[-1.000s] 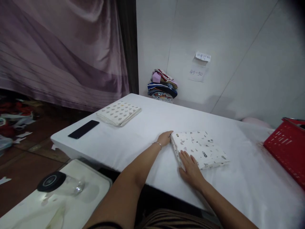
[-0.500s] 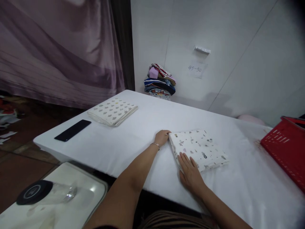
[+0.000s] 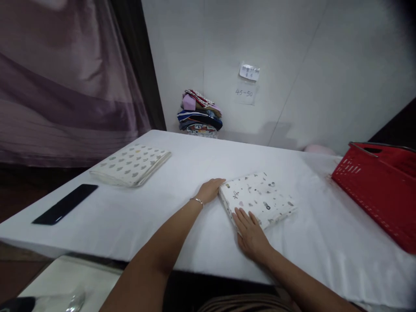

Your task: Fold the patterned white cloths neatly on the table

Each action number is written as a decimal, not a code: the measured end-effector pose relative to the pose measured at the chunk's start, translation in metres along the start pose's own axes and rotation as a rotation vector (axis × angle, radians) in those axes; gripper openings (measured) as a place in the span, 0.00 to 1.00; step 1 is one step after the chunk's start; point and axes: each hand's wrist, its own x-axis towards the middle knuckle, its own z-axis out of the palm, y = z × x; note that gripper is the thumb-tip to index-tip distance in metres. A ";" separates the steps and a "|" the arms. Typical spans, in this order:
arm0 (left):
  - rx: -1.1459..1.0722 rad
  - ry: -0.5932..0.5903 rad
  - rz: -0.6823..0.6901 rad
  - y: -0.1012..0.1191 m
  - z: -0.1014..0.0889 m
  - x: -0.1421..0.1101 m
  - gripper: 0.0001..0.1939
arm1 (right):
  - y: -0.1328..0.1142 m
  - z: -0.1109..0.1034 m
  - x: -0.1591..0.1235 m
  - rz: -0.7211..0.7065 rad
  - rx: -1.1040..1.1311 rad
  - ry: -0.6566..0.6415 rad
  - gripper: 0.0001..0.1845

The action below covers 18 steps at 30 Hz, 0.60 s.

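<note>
A folded white cloth (image 3: pixel 256 197) with small printed shapes, a starfish among them, lies on the white-covered table (image 3: pixel 182 164) in front of me. At its upper left corner my left hand (image 3: pixel 210 190), with a bracelet at the wrist, is closed on the edge; its thumb is hidden. My right hand (image 3: pixel 251 236) rests flat on the near left edge of the cloth, fingers stretched and slightly spread. To the left lies a second folded cloth (image 3: pixel 131 164), cream with grey printed shapes, and neither hand touches it.
A black phone-like slab (image 3: pixel 65 204) lies at the table's left. On the right stands a red plastic basket (image 3: pixel 373 186). Folded fabrics (image 3: pixel 199 113) are stacked beyond the far edge by the wall. Lower left, a clear bottle (image 3: pixel 76 300) lies on a pale surface (image 3: pixel 78 274).
My view has turned to the right, so more of the red basket shows and less of the bottle. Both hands stay in nearly the same place on the folded cloth.
</note>
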 end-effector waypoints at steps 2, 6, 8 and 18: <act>0.047 -0.036 0.050 -0.001 0.002 0.001 0.21 | -0.001 -0.001 0.001 0.005 0.013 -0.019 0.38; 0.077 0.033 -0.056 -0.002 0.012 0.001 0.20 | 0.000 0.000 0.002 0.014 0.046 -0.030 0.38; 0.071 0.083 -0.127 -0.002 0.016 0.002 0.21 | 0.001 0.002 0.002 0.015 0.065 -0.029 0.37; 0.048 0.034 -0.125 0.001 0.012 -0.001 0.23 | 0.001 0.003 0.002 0.008 0.074 -0.003 0.35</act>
